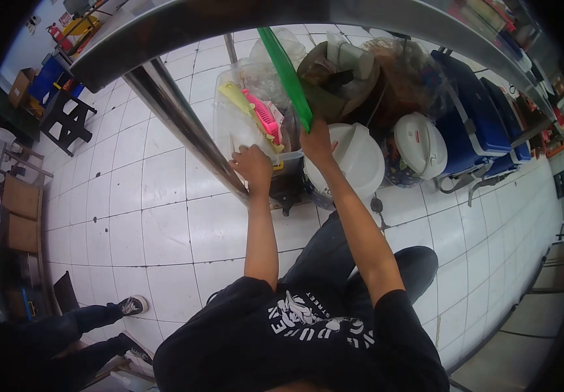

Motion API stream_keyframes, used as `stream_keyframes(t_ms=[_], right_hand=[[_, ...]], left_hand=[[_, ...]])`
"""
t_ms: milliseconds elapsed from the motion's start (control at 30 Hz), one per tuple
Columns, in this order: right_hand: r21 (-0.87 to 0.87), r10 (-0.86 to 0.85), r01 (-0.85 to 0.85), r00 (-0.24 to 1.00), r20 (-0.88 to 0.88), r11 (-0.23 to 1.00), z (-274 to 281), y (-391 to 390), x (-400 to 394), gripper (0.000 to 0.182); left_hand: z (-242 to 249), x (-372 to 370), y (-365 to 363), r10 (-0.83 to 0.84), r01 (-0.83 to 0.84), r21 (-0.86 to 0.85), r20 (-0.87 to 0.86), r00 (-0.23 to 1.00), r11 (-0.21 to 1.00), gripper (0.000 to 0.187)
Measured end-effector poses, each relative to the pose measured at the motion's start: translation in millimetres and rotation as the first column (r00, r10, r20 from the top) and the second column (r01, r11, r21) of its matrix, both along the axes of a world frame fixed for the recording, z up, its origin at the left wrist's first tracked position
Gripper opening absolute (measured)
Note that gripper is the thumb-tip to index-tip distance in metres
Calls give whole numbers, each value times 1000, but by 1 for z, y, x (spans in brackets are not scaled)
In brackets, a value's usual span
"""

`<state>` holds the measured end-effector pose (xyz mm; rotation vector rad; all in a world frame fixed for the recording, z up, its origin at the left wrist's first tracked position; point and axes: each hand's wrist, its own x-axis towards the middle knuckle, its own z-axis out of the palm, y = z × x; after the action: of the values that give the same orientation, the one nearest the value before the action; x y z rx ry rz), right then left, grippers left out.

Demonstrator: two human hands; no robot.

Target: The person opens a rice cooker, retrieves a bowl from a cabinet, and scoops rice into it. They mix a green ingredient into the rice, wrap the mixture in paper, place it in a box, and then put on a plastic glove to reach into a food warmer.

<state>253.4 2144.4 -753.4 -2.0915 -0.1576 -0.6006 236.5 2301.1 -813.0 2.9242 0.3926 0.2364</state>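
Under a metal table, a clear plastic bin holds crumpled plastic, a bright pink item with ridges and a pale yellow strip. My left hand is at the bin's near side with its fingers curled against the whitish plastic; what they pinch is hidden. My right hand is closed on the lower end of a flat green lid-like sheet, tilted up and seen nearly edge-on over the bin's right side. Just beneath my right forearm is a round white-lidded container.
A metal table leg and tabletop edge frame the bin. Further right are another white-lidded container, bags, and blue cooler boxes. A black stool stands at left; another person's shoe is at lower left.
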Motion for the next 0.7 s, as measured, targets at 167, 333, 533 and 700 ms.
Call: stream_keyframes(t_ms=[167,333,533,700], right_hand=[[34,15,-14,1000,-12,999,2,5,-3,52],[-5,60,-60,991,118,998,-4,6,1,53],[-8,41,-41,995,90,999,-1,3,-1,54],[32,41,-42,998,41,999,-1,3,-1,54]], left_hand=[[-11,35,3,94,-43,-243,200,975,969,26],[-2,27,2,77,-62,-161,89,993,985,32],[25,53,4,205,173,-771,367,907,613,39],[26,67,-12,242,566,-744,658,713,355,52]])
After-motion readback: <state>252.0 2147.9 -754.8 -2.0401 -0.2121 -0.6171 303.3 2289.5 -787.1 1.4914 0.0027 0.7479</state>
